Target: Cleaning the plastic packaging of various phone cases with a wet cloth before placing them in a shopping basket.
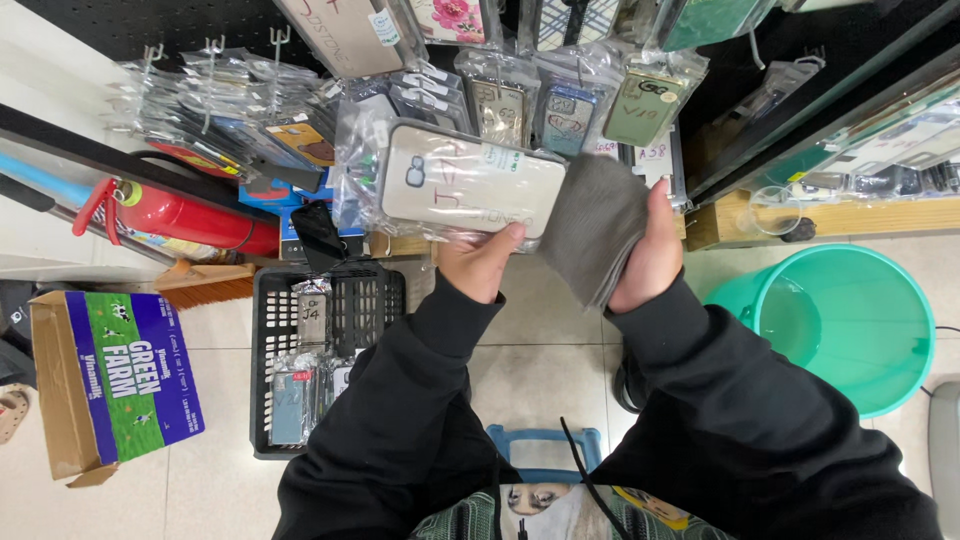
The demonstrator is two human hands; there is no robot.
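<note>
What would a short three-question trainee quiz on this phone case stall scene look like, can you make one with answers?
1. True or false: the left hand holds a bagged phone case.
2. What does the right hand hold against that case? A) a grey cloth B) a brush C) a pair of scissors
3. Fill in: on the floor by the person's left arm stands a black plastic ____ with more bagged cases in it.

Key
1. True; its thumb lies on the bag's lower edge.
2. A, the grey cloth.
3. Basket; a teal bucket stands on the other side.
</note>
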